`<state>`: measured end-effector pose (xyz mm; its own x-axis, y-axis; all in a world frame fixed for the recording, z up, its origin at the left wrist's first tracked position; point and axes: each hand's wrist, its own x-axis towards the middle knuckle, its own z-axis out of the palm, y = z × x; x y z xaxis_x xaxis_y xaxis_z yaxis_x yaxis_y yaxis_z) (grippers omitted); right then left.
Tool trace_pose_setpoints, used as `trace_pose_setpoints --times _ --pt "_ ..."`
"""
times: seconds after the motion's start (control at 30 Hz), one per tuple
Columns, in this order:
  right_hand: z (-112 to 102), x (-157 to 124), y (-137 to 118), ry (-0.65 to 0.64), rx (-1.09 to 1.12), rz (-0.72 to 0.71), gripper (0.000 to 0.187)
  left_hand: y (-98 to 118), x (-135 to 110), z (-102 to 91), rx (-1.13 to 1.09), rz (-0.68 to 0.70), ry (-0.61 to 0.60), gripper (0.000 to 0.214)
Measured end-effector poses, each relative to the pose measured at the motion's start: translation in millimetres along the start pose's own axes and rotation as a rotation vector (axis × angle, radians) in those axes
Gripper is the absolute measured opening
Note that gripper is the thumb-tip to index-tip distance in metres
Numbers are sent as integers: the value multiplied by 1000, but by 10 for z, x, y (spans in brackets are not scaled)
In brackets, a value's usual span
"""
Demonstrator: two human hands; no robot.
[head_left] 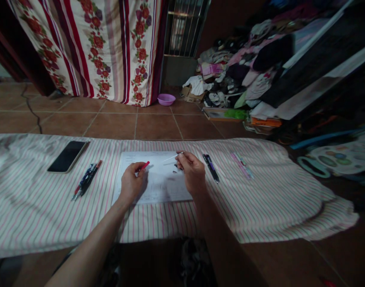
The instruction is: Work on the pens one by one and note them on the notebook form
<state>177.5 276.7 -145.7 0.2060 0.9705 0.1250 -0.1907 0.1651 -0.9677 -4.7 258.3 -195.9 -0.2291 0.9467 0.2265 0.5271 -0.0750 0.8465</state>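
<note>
Over a white printed sheet (164, 187) on the striped cloth, my left hand (132, 180) is closed around a red pen part (145, 164), whose end sticks out past the fingertips. My right hand (192, 169) pinches a thin whitish stick like a pen refill (172, 157), pointing left across the paper. A small dark piece (174, 172) lies on the sheet beside the right fingers; its kind is too small to tell. Dark pens (211, 169) lie just right of my right hand. Farther left rests a bunch of several pens (87, 180).
A black-screened phone (68, 156) lies at the left on the striped cloth (158, 223). Pastel pens (242, 165) are at the right. Beyond, on the tiled floor, stand a purple basin (166, 99) and a heap of clothes (230, 71). A floral curtain (113, 52) hangs behind.
</note>
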Motion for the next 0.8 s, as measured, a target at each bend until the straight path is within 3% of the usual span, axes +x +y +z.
trace_pose_setpoints --times 0.27,0.8 --pt "31 -27 -16 47 -3 -36 19 88 -50 -33 140 67 -16 19" --pt "153 -106 -36 -20 -50 -1 21 191 -99 -7 234 156 -63 23"
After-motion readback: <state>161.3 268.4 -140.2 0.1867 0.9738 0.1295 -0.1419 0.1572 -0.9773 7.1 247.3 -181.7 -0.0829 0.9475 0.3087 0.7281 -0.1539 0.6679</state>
